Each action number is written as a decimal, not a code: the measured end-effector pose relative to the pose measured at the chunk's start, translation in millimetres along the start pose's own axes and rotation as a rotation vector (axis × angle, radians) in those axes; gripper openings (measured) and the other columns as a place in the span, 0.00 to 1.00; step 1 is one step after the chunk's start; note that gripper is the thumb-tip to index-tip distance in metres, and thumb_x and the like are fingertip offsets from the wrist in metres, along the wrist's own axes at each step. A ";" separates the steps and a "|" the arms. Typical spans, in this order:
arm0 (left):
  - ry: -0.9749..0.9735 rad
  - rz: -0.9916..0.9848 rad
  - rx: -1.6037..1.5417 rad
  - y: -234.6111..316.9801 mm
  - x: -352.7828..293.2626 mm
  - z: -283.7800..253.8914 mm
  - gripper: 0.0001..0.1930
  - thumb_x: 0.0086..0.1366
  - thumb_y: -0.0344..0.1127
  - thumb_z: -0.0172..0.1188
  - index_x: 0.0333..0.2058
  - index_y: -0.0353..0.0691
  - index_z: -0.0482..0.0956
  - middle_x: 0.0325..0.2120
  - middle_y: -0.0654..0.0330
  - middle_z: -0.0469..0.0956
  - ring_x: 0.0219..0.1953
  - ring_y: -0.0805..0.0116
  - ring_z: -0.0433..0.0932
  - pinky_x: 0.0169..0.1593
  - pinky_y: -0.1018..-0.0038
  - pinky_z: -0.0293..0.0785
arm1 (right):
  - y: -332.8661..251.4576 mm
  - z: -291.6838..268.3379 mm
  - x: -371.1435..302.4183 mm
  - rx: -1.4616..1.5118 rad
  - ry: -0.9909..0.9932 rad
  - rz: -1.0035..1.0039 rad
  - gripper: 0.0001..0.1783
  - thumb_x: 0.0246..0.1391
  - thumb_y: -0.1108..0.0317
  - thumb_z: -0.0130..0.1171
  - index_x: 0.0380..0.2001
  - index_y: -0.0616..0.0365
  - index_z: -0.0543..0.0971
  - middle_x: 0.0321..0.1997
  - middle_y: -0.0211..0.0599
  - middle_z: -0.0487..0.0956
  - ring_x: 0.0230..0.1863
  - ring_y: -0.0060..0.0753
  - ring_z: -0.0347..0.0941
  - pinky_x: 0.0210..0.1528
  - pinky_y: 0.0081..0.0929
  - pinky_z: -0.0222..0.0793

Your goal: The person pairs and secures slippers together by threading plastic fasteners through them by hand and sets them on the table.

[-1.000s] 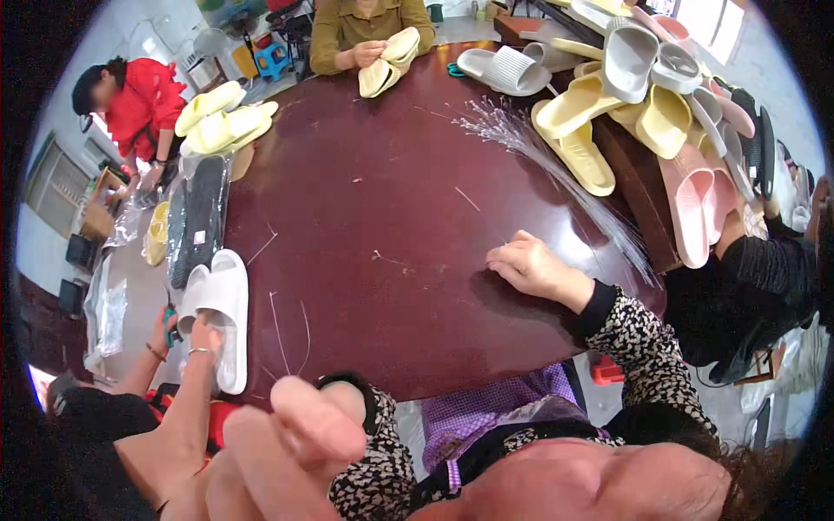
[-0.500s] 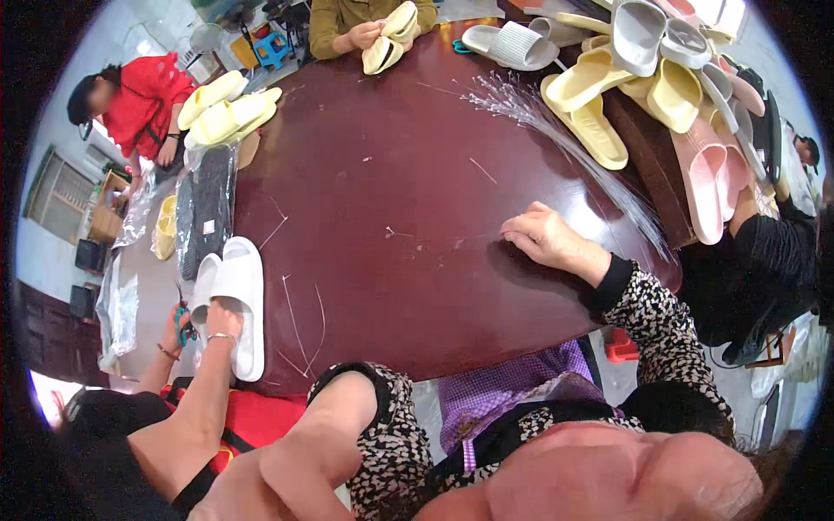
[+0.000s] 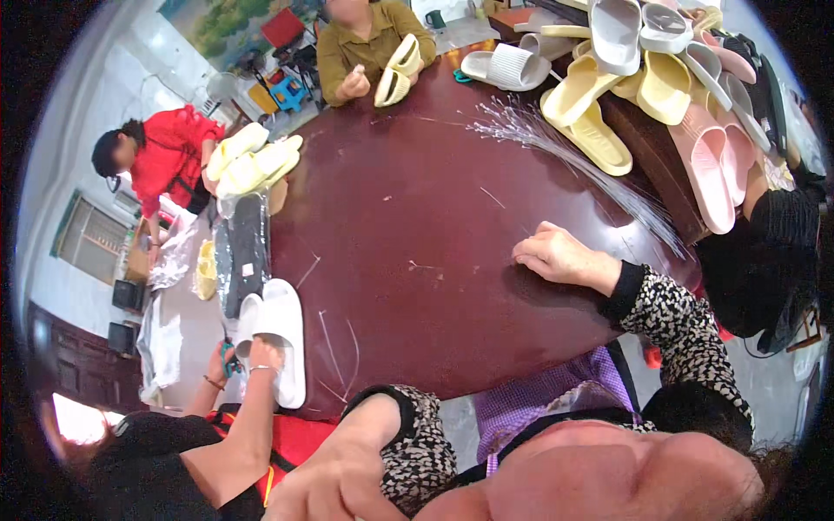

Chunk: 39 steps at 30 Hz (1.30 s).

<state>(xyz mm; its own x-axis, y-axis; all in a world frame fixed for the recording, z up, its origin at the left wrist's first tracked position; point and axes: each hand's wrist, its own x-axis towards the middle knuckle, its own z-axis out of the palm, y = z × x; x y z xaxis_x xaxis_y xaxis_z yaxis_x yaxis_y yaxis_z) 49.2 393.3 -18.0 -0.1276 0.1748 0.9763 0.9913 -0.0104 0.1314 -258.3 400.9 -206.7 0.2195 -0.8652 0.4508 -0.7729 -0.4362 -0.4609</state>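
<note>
My right hand (image 3: 565, 260) rests on the dark red table (image 3: 417, 330), fingers curled into a loose fist with nothing visible in them. To its left lie a few thin clear plastic strands (image 3: 426, 266). My left hand (image 3: 334, 478) is raised close in at the lower edge; its fingertips run out of view, so what they do is hidden. Beyond my right hand is a fanned bundle of clear plastic strands (image 3: 573, 152). On the left, a co-worker's hands hold a white slide sandal (image 3: 287, 347) and teal-handled scissors (image 3: 229, 358).
Yellow, grey and pink slippers (image 3: 660, 87) are heaped at the far right. A person across the table holds yellow slippers (image 3: 397, 74). More yellow slippers (image 3: 252, 165) and a plastic-wrapped dark pair (image 3: 243, 252) are at the left. Another person sits at the right.
The view has shifted, so the table and people appear further right and lower. The person across has taken one hand off the yellow slippers. My right hand stays curled on the table.
</note>
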 end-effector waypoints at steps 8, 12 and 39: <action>-0.067 0.025 -0.030 -10.5 10.5 1.9 0.16 0.66 0.47 0.51 0.40 0.41 0.77 0.38 0.56 0.75 0.34 0.61 0.75 0.39 0.64 0.73 | -3.8 -0.5 -1.0 0.014 0.013 -0.042 0.04 0.51 0.69 0.56 0.31 0.56 0.79 0.26 0.33 0.80 0.28 0.36 0.74 0.41 0.30 0.66; -0.057 0.008 -0.001 -27.4 6.7 -10.6 0.19 0.67 0.48 0.50 0.34 0.38 0.80 0.33 0.54 0.77 0.30 0.60 0.75 0.37 0.64 0.73 | 4.8 -2.2 -8.5 0.006 0.040 -0.029 0.04 0.50 0.70 0.57 0.30 0.55 0.79 0.26 0.33 0.80 0.27 0.37 0.73 0.41 0.31 0.66; 0.738 -1.451 0.604 -143.6 -154.4 -40.0 0.10 0.64 0.31 0.55 0.41 0.33 0.77 0.30 0.64 0.78 0.27 0.80 0.74 0.32 0.82 0.72 | -4.7 -2.0 -3.0 0.088 0.281 -0.187 0.07 0.45 0.74 0.60 0.31 0.57 0.78 0.23 0.35 0.78 0.24 0.37 0.70 0.35 0.31 0.65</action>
<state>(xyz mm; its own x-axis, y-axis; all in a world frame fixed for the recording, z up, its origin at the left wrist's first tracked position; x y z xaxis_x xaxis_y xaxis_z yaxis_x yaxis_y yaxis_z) -74.9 328.5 -180.7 -0.6687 -0.7432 0.0216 -0.0841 0.1044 0.9910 -256.5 406.0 -204.4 0.1709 -0.6718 0.7207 -0.6779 -0.6110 -0.4088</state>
